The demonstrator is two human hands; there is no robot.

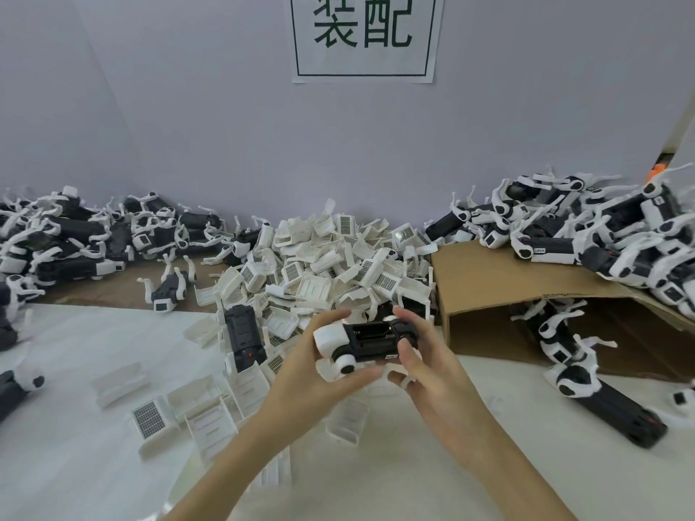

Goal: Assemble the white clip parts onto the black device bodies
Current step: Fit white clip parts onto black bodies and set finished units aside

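hands grip one black device body [376, 342]: your left hand [319, 374] curls round its white end, right hand [421, 366] pinches the other; white clip pile [331, 268] crowds just behind.

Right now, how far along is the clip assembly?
Done, it seems: black-and-white units heaped on the cardboard box at right. A similar heap lies far left; its stage is unclear. In hand: the left hand and right hand both grip one black body with white parts at its left end. Left: a big pile of white clips and a bare black body beside it.
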